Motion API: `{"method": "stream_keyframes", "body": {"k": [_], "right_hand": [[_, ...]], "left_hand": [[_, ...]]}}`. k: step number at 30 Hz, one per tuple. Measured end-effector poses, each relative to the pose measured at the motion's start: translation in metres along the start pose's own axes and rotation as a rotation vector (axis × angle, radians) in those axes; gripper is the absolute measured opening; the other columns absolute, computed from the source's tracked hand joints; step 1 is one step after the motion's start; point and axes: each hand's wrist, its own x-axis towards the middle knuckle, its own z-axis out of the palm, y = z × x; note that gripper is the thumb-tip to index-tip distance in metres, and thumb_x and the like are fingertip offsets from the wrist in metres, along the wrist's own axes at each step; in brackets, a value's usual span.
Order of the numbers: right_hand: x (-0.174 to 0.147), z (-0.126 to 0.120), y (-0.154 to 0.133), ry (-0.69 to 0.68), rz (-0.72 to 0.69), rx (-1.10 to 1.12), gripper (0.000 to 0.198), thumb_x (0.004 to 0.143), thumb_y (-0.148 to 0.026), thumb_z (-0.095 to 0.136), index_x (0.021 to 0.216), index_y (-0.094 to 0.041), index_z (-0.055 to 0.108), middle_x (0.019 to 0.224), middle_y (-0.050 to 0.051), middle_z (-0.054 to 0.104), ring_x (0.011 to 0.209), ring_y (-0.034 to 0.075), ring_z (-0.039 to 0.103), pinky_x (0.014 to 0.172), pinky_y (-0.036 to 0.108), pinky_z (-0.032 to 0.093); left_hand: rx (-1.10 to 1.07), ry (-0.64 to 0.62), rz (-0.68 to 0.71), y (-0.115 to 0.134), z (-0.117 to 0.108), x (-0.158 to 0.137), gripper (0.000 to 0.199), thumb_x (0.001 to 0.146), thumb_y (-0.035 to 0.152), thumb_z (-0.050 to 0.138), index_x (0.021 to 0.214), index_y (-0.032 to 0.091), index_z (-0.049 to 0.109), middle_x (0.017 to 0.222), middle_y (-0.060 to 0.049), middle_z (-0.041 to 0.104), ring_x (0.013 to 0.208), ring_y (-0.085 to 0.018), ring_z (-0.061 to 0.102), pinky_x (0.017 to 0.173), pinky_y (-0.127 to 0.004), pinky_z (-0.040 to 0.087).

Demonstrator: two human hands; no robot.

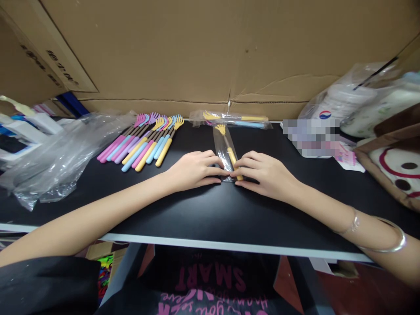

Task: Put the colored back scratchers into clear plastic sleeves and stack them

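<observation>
A yellow back scratcher (232,156) with a hand-shaped head lies inside a clear plastic bag (220,146) on the black tabletop. My left hand (200,170) pinches the bag's near left edge between its fingers. From the other side, my right hand (264,175) has its fingers closed around the bag's near end and the scratcher's yellow handle. The fingertips of both hands nearly meet there. Left of my hands, several loose back scratchers (144,144) in pink, blue, purple and yellow lie in a row. Behind the bag are bagged back scratchers (244,119), lying crosswise.
Empty clear plastic bags (65,151) lie at the left. Tall cardboard (197,48) closes off the back. At the right stand a white bottle (349,103) in plastic and a brown-edged fabric bin (390,162). The table's pale front edge (210,243) runs near my body.
</observation>
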Motion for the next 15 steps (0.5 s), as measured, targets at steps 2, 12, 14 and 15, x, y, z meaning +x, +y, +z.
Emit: {"method": "stream_keyframes", "body": {"k": [2,12,14,15], "right_hand": [[0.001,0.0,-0.004,-0.015,-0.044,-0.08,0.022,0.101,-0.023,0.053,0.099,-0.016,0.074,0.096,0.009,0.077,0.089,0.022,0.066,0.074,0.035,0.055],[0.001,-0.015,-0.003,0.258,0.096,0.041,0.014,0.096,-0.016,0.059,0.098,-0.024,0.071,0.095,0.004,0.079,0.086,0.018,0.073,0.075,0.031,0.059],[0.001,-0.019,-0.002,0.4,0.173,0.15,0.015,0.094,-0.014,0.062,0.094,-0.026,0.071,0.092,0.003,0.079,0.085,0.018,0.074,0.078,0.032,0.061],[0.002,-0.021,-0.002,0.47,0.222,0.195,0.014,0.093,-0.015,0.063,0.092,-0.026,0.072,0.091,0.003,0.079,0.084,0.018,0.074,0.077,0.033,0.061]], "left_hand": [[0.028,0.016,0.01,0.001,0.001,0.001,0.034,0.104,0.041,0.05,0.129,0.027,0.07,0.117,-0.005,0.073,0.102,-0.02,0.065,0.08,-0.03,0.053],[0.001,0.168,-0.063,-0.007,-0.002,0.001,0.036,0.105,0.03,0.049,0.138,0.023,0.061,0.125,-0.008,0.07,0.122,-0.022,0.06,0.095,-0.032,0.057],[-0.021,0.237,-0.118,-0.013,-0.005,0.0,0.037,0.103,0.027,0.051,0.139,0.022,0.059,0.127,-0.009,0.068,0.126,-0.023,0.058,0.103,-0.038,0.055],[-0.027,0.26,-0.146,-0.016,-0.006,0.0,0.038,0.103,0.026,0.052,0.14,0.022,0.058,0.129,-0.01,0.067,0.129,-0.024,0.056,0.107,-0.042,0.052]]}}
